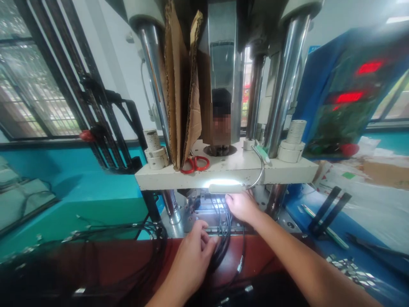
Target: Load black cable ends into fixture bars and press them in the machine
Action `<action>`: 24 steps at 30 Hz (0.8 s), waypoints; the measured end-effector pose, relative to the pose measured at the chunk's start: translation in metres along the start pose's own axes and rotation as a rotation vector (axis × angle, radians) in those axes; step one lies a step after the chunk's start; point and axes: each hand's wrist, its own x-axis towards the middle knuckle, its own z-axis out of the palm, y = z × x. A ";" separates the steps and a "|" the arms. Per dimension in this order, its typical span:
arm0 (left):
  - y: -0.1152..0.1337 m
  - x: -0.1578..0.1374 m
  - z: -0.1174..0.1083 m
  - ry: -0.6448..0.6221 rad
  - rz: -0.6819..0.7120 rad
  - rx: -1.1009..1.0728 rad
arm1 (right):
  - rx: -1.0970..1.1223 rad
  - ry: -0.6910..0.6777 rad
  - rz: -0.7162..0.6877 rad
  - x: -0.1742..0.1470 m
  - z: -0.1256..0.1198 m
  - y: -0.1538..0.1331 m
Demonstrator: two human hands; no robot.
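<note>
A bundle of thin black cables runs from the press bed down over the front edge of the red-brown table. My left hand is just left of the bundle, its fingers curled in and its thumb tip against or close to the cables. Whatever those fingers hold is hidden. Under the lit lamp bar, my right hand reaches into the gap of the press, fingertips bent together near the upper cables. Its other fingers are hidden. A metal mould plate lies below the lamp.
Red-handled scissors and upright cardboard stand on the press plate. More black cables lie left. Pliers and loose metal parts lie right, near a blue control box. Steel columns flank the gap.
</note>
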 end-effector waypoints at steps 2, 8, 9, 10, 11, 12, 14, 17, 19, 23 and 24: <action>-0.001 0.000 0.001 0.009 0.009 -0.001 | -0.004 -0.007 -0.019 0.000 0.001 -0.001; -0.005 0.001 0.003 0.012 0.011 -0.006 | -0.023 -0.032 -0.096 0.002 -0.002 -0.002; -0.006 0.001 0.003 0.012 0.016 -0.005 | -0.023 -0.037 -0.110 0.003 -0.004 -0.002; -0.006 0.001 0.003 0.013 0.021 -0.004 | -0.021 -0.041 -0.120 0.005 -0.006 -0.002; -0.007 0.001 0.003 0.014 0.025 -0.001 | -0.018 -0.043 -0.127 0.006 -0.008 -0.003; -0.007 0.001 0.003 0.017 0.028 0.004 | -0.014 -0.042 -0.131 0.007 -0.010 -0.004; -0.007 0.000 0.002 0.022 0.035 0.016 | -0.004 -0.034 -0.137 0.008 -0.012 -0.006; -0.006 -0.001 0.002 0.030 0.046 0.033 | 0.016 -0.039 -0.152 0.010 -0.011 -0.011; -0.006 -0.001 0.002 0.035 0.053 0.035 | 0.028 -0.060 -0.161 0.011 -0.007 -0.014; -0.009 -0.001 0.003 0.042 0.056 0.029 | 0.046 -0.093 -0.173 0.013 0.001 -0.017; -0.010 -0.001 0.004 0.044 0.055 0.033 | 0.046 -0.094 -0.173 0.014 0.002 -0.017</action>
